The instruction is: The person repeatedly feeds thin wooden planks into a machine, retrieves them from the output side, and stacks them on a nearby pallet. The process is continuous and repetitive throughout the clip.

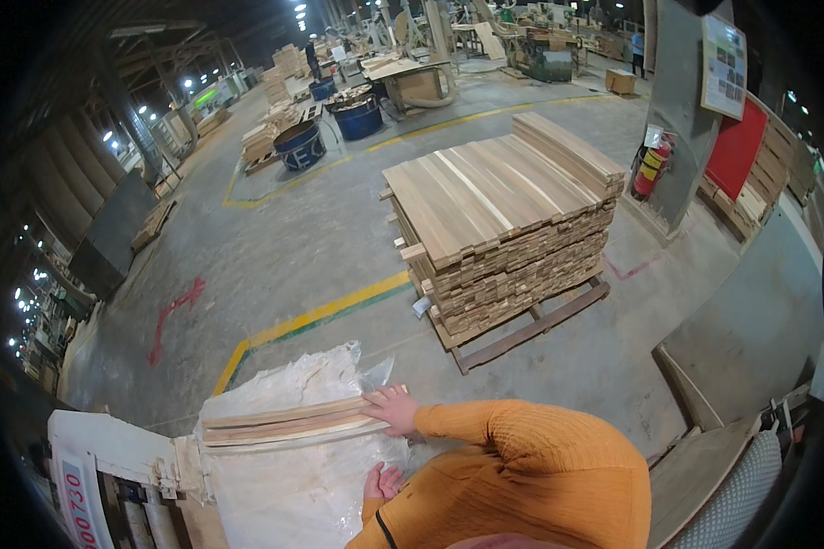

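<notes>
Two or more narrow wood strips [284, 423] lie side by side on a table covered with whitish plastic sheeting [279, 494]. My right hand [391, 409] reaches across from the right in an orange sleeve. Its fingers are spread on top of the strips' right-hand ends. Closer to my body, my left hand [383, 480] is held beside the table edge, palm partly up. Its fingers are loosely curled and apart, with nothing visible in them. The left ends of the strips lie beside a white machine [110, 439] with rollers.
Ahead to the right, a large stack of wood boards [513, 201] stands on a pallet [536, 325]. A yellow floor line [325, 308] runs between it and the table. Blue drums [299, 146] stand farther off. A fire extinguisher [650, 169] hangs by a grey column [682, 119].
</notes>
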Available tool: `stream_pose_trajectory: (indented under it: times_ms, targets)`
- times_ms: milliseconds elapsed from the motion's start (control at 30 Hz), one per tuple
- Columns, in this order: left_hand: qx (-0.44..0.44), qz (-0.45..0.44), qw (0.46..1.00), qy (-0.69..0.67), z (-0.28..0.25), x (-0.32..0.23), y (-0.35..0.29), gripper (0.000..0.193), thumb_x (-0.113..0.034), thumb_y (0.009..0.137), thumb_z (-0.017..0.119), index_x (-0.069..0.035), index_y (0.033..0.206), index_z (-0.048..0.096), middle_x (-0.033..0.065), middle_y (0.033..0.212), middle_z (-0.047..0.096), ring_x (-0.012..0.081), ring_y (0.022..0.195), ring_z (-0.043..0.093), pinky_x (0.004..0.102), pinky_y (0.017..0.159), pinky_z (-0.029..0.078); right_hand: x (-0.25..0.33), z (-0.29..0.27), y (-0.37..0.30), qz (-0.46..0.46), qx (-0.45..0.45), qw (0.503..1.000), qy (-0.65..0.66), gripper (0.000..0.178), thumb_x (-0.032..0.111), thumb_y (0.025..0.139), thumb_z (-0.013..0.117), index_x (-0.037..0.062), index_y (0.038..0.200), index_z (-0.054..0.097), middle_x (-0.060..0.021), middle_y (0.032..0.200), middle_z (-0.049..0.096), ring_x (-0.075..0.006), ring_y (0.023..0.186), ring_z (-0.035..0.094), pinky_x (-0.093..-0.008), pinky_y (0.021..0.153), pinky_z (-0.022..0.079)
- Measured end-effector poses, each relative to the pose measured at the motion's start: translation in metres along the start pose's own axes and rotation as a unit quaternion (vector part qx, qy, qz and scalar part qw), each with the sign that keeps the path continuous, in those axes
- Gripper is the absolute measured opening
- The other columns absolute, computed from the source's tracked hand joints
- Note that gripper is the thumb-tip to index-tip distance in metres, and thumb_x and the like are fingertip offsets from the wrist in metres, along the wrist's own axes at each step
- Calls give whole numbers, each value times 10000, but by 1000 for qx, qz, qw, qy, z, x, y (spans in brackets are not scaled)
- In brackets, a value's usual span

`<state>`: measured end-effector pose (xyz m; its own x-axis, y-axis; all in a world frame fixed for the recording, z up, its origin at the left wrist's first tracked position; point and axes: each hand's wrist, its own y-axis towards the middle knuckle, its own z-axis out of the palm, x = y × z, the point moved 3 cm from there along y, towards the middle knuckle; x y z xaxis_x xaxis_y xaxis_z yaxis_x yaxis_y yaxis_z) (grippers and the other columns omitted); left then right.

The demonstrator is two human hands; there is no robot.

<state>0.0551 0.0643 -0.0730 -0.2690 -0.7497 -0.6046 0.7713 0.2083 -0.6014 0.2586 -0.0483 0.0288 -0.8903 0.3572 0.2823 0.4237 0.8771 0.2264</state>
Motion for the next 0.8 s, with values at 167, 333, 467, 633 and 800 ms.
stream_pose_trajectory:
  times_ms: [167,333,467,633,800]
  targets:
    - [8,-7,999,-49,0,3,0,411,-370,905,546,-135,1229,449,174,1081,587,313,928,596,479,786,506,1,3,3,1,3,1000,-5,733,351,683,678,207,1350,414,-127,1427,331,-372,1223,375,-517,952,316]
    - [-25,-23,999,-12,-3,3,-2,439,-381,936,488,-106,1266,396,161,1085,585,297,998,574,476,887,467,1,5,4,10,46,999,-21,726,363,689,669,200,1348,413,-128,1423,339,-369,1206,394,-514,954,316]
    - [5,-12,999,-53,0,0,0,407,-374,899,552,-132,1215,469,169,1043,609,315,903,613,461,776,514,2,1,3,-15,-8,1000,-18,732,364,681,670,199,1346,414,-129,1416,350,-367,1199,401,-512,948,321]
    - [-45,-29,998,-36,-1,2,-3,413,-371,900,551,-131,1225,468,175,1065,604,321,926,607,469,802,499,1,4,3,-2,21,1000,-21,735,365,674,671,198,1343,417,-127,1410,356,-371,1197,401,-510,941,323]
    - [7,-7,1000,-14,4,-1,-11,425,-383,913,524,-125,1243,455,144,1122,575,306,1048,550,467,881,455,2,3,3,-4,-4,1000,-11,723,367,687,669,199,1342,414,-120,1417,349,-373,1213,383,-511,950,308]
